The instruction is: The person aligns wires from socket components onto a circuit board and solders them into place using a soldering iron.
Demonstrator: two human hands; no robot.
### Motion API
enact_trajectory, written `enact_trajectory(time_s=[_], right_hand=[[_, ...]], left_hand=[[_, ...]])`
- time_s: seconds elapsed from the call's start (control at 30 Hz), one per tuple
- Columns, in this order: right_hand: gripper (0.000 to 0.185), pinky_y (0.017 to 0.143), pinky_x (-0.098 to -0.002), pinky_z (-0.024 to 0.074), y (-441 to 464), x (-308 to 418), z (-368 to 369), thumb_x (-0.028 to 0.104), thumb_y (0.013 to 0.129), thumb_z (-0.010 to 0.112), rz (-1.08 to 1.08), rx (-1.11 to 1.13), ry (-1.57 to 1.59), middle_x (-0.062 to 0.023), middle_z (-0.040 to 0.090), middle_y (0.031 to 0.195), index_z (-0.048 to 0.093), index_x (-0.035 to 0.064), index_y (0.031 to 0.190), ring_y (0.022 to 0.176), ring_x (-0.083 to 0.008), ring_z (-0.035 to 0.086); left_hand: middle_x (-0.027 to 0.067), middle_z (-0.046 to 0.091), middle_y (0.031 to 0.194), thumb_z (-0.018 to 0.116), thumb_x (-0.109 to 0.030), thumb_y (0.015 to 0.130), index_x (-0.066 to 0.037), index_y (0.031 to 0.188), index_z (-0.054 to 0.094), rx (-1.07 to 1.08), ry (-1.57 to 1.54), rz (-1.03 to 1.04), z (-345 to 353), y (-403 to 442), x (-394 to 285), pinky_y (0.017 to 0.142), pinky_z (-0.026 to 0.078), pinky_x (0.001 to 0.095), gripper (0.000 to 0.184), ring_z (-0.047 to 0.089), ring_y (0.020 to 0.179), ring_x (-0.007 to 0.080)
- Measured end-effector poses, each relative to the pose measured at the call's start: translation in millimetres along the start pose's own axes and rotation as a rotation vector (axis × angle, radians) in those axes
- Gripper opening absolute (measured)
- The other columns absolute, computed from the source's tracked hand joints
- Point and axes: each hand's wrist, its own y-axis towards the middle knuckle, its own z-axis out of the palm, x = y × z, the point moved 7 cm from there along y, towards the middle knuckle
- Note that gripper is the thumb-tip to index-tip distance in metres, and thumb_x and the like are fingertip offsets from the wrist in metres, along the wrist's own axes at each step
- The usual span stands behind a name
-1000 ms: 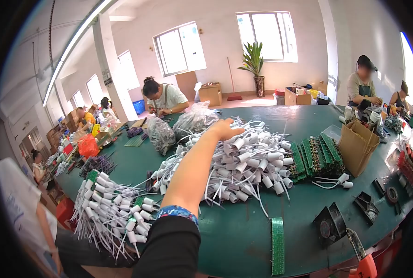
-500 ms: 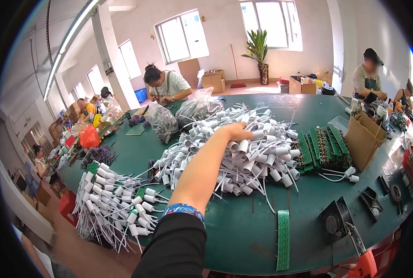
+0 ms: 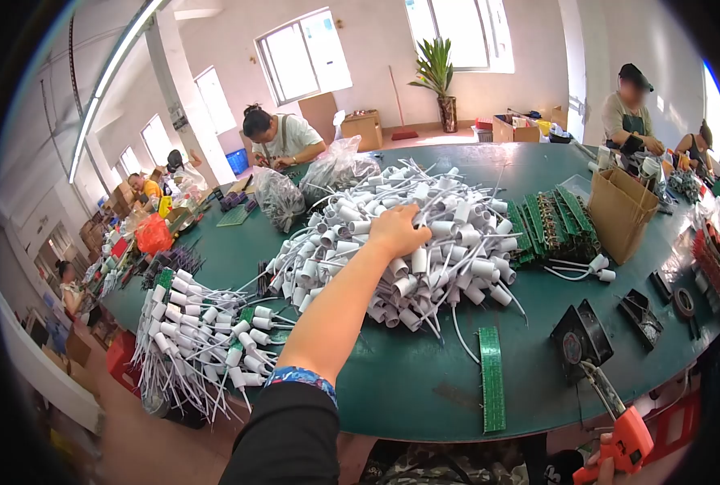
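Observation:
My left hand [image 3: 400, 233] reaches into a big heap of white lamp holders [image 3: 405, 286] with white wires. Its fingers curl down among them, and the fingertips are hidden, so what they grip does not show. At the lower right edge, my right hand [image 3: 605, 470], partly cut off, is wrapped round an orange-red soldering gun [image 3: 631, 440]. The gun's metal front end points at a black metal stand [image 3: 582, 333]. Between heap and stand lies a green circuit board strip [image 3: 491, 380]. More lamp holders attached to green boards [image 3: 206, 327] pile up at the table's left edge.
Stacked green boards [image 3: 552, 226] and a cardboard box [image 3: 622, 212] stand right of the heap. A black tray [image 3: 641, 317] and a tape roll [image 3: 683, 301] lie at right. Clear plastic bags [image 3: 279, 198] sit behind the heap. Several co-workers sit around the green table [image 3: 424, 396].
My left hand has shifted slightly left and nearer on the heap, its fingers more curled. My right hand has come into view on the soldering gun. The camera view has tilted a little.

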Motion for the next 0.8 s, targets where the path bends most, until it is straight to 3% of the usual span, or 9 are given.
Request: enact_trajectory(time_s=[0.17,0.2,0.3,0.33,0.47,0.57,0.67,0.77,0.8], right_hand=[[0.047,0.049,-0.0245,0.0506,-12,17,0,0.010,0.095,0.067,-0.044,-0.002,0.016,-0.0172,0.070,0.107,0.052,-0.0032,0.137,0.059,-0.0147,0.060],[0.048,0.048,-0.0242,0.0502,-16,11,-7,0.010,0.096,0.066,-0.044,-0.020,0.042,-0.0198,0.069,0.115,0.049,-0.0038,0.139,0.059,-0.0138,0.059],[0.048,0.051,-0.0243,0.0513,-21,17,-3,0.010,0.097,0.064,-0.009,0.011,0.067,-0.0197,0.069,0.118,0.049,-0.0043,0.140,0.062,-0.0137,0.060],[0.048,0.053,-0.0243,0.0515,-21,14,-4,0.010,0.097,0.064,-0.014,0.001,0.044,-0.0195,0.069,0.118,0.049,-0.0045,0.140,0.064,-0.0136,0.060],[0.045,0.060,-0.0239,0.0522,-21,1,-3,0.010,0.098,0.063,0.022,0.025,0.005,-0.0194,0.068,0.118,0.051,-0.0052,0.139,0.068,-0.0136,0.061],[0.044,0.061,-0.0242,0.0526,-19,10,9,0.011,0.098,0.063,0.002,0.052,0.012,-0.0191,0.068,0.118,0.052,-0.0056,0.138,0.070,-0.0143,0.061],[0.045,0.061,-0.0248,0.0528,-25,7,0,0.013,0.098,0.063,0.027,0.100,-0.022,-0.0187,0.067,0.115,0.051,-0.0064,0.137,0.072,-0.0164,0.061],[0.051,0.065,-0.0255,0.0529,-31,-2,-15,0.019,0.098,0.063,-0.045,0.021,-0.021,-0.0179,0.066,0.116,0.047,-0.0068,0.139,0.075,-0.0144,0.062],[0.054,0.067,-0.0258,0.0529,-33,-2,-21,0.022,0.098,0.063,-0.095,-0.032,-0.014,-0.0176,0.066,0.117,0.045,-0.0068,0.140,0.076,-0.0129,0.062]], left_hand=[[0.0232,0.058,0.140,0.060,-0.056,0.088,-0.003,0.139,0.057,-0.255,-0.034,0.086,-10,-2,1,0.112,0.042,0.0475,0.073,0.053,0.133,0.0388],[0.0227,0.063,0.130,0.063,-0.054,0.090,0.001,0.129,0.061,-0.412,0.007,0.149,-16,-4,2,0.105,0.045,0.0488,0.067,0.058,0.124,0.0402],[0.0207,0.067,0.114,0.068,-0.045,0.090,0.002,0.114,0.064,-0.674,-0.046,0.357,-49,-31,-19,0.095,0.050,0.0501,0.052,0.063,0.109,0.0407],[0.0180,0.067,0.101,0.072,-0.031,0.087,-0.001,0.103,0.064,-0.778,-0.044,0.477,-63,-50,-43,0.085,0.052,0.0493,0.035,0.064,0.097,0.0396],[0.0149,0.067,0.107,0.074,-0.018,0.083,-0.002,0.109,0.064,-0.355,-0.157,0.660,-40,-71,-116,0.092,0.050,0.0452,0.032,0.063,0.105,0.0366],[0.0119,0.067,0.100,0.073,-0.016,0.082,-0.005,0.107,0.065,-0.282,-0.052,0.805,3,-87,-160,0.089,0.050,0.0453,0.028,0.065,0.102,0.0329],[0.0084,0.067,0.096,0.069,-0.014,0.082,-0.009,0.106,0.066,-0.296,0.313,0.686,58,-76,-159,0.087,0.047,0.0439,0.025,0.065,0.098,0.0287],[0.0057,0.066,0.095,0.065,-0.013,0.083,-0.012,0.107,0.066,-0.290,0.371,0.660,61,-66,-157,0.086,0.045,0.0421,0.024,0.065,0.096,0.0262],[0.0084,0.067,0.099,0.067,-0.009,0.082,-0.009,0.108,0.065,-0.280,0.256,0.675,53,-66,-156,0.091,0.044,0.0441,0.027,0.064,0.096,0.0292]])
